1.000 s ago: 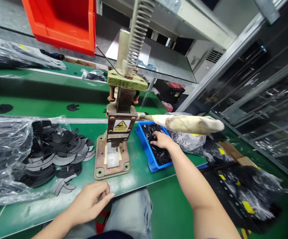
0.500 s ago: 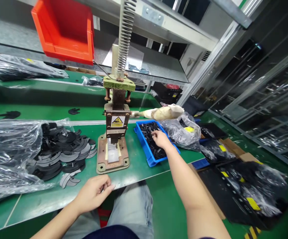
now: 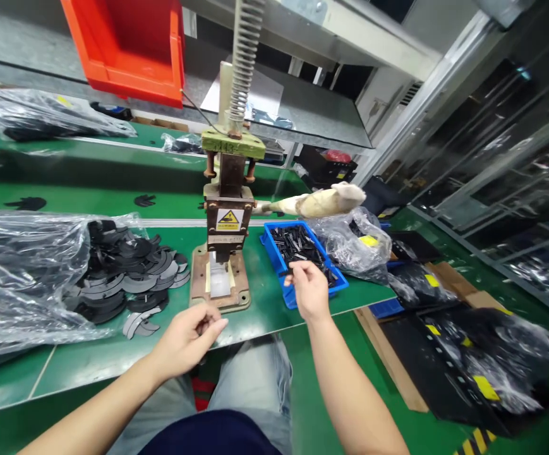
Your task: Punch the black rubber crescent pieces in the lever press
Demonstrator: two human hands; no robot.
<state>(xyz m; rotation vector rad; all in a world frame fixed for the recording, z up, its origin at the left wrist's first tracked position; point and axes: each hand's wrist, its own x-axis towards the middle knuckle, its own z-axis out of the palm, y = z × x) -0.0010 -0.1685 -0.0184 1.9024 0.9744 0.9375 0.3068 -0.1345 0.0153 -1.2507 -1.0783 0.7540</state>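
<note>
My right hand (image 3: 308,291) hovers at the near corner of a blue tray (image 3: 280,265) full of small black parts (image 3: 297,243), fingers pinched as if on a small part; the part itself I cannot make out. My left hand (image 3: 189,338) sits at the green bench's front edge, fingers curled around a small dark piece that barely shows. Between the hands stands a manual press (image 3: 224,215) with a rusty base plate (image 3: 197,284), a yellow warning label and a cloth-wrapped lever (image 3: 324,201) pointing right.
A pile of black curved flat parts (image 3: 127,278) spills from a clear plastic bag (image 3: 18,272) on the left. A red bin (image 3: 125,41) hangs above. Bagged black parts (image 3: 354,243) and cardboard (image 3: 388,360) lie to the right, past the bench edge.
My right hand has drawn back out of the blue tray toward me, fingers pinched. My left hand has lifted slightly and shifted forward toward the press base.
</note>
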